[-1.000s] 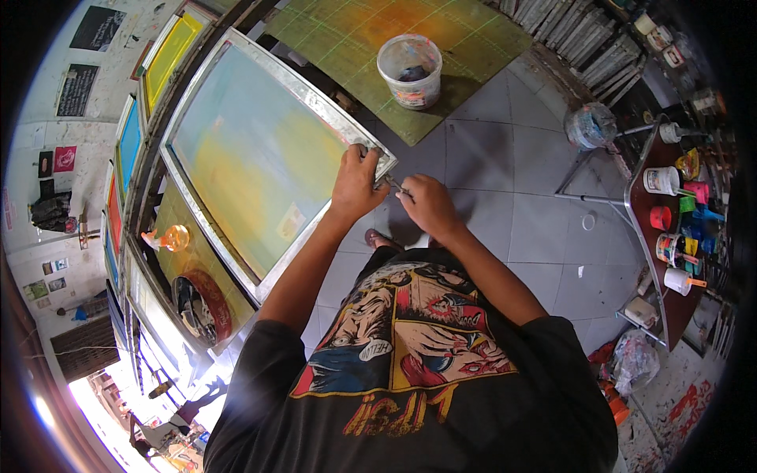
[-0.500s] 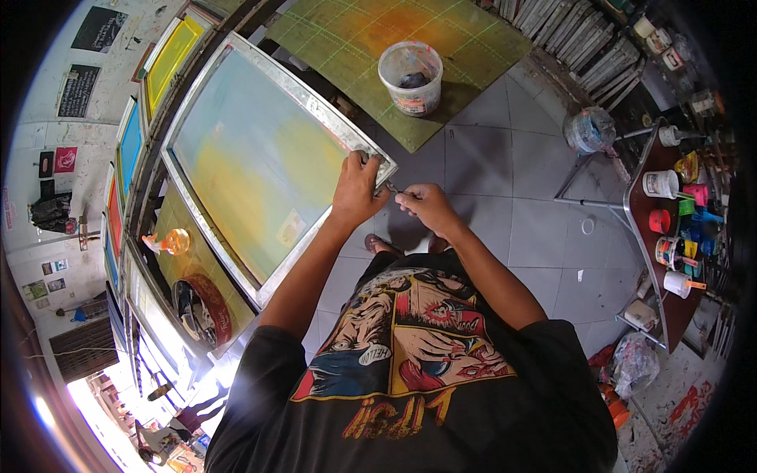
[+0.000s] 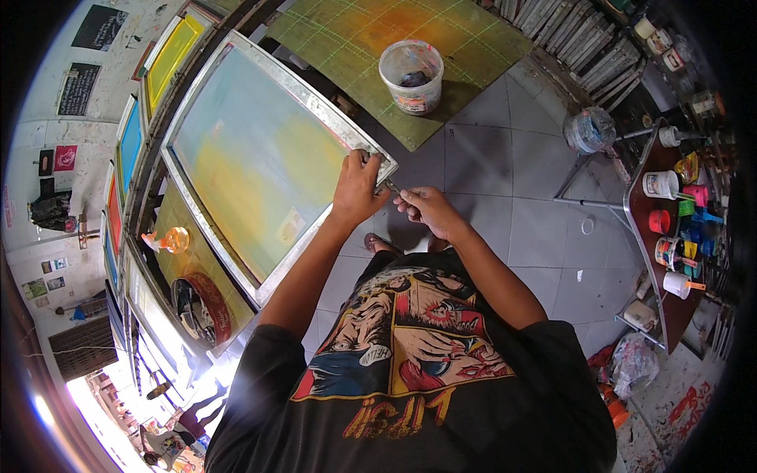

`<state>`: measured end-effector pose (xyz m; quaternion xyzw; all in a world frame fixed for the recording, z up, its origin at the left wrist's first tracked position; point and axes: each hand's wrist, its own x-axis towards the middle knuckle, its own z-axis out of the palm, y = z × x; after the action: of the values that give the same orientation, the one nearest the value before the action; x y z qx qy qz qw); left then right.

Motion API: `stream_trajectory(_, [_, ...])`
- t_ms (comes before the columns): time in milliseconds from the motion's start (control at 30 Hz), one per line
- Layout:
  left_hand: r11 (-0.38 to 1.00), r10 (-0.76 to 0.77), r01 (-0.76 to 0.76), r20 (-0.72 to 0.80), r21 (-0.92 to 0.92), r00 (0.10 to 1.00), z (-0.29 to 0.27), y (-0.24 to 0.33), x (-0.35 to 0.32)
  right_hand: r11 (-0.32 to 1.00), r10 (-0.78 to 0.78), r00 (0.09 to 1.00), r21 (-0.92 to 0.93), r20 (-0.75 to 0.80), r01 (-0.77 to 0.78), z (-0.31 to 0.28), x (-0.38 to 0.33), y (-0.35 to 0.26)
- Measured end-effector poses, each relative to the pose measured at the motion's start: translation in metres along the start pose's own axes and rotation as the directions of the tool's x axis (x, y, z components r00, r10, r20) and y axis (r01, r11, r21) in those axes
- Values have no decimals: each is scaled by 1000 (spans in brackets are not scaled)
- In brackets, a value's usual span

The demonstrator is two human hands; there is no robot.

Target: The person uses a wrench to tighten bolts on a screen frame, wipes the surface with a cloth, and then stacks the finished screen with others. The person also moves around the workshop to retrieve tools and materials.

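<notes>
A silkscreen printing frame with a pale metal border and blue-yellow mesh lies tilted to my left. My left hand grips the frame at its near right corner, fingers curled over the border. Just beside that corner, my right hand pinches a small, thin metal piece between thumb and forefinger. The piece reaches to the frame's corner; its exact kind is too small to tell, and my fingers hide one end.
Ahead, a plastic tub stands on a green board. A spray bottle and a red round tin sit beside the frame. Paint pots crowd a brown table at right. Several coloured screens line the left.
The fingers of my right hand have shifted and turned slightly around the small metal piece. My left hand stays on the frame's corner.
</notes>
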<state>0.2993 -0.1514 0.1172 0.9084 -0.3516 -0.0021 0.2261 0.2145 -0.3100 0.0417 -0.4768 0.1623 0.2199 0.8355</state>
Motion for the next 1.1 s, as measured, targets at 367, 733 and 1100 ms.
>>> stream_trajectory(367, [1000, 3, -2, -9, 5, 1000, 2, 0, 1, 295, -690, 723, -895, 44, 336, 12, -7, 1])
stream_trajectory(733, [1000, -1, 1, 0, -3, 1000, 2, 0, 1, 295, -593, 802, -907, 72, 300, 12, -9, -8])
stream_trajectory(1100, [1000, 2, -2, -5, -3, 1000, 2, -1, 1, 952, -185, 981, -259, -65, 162, 5, 0, 2])
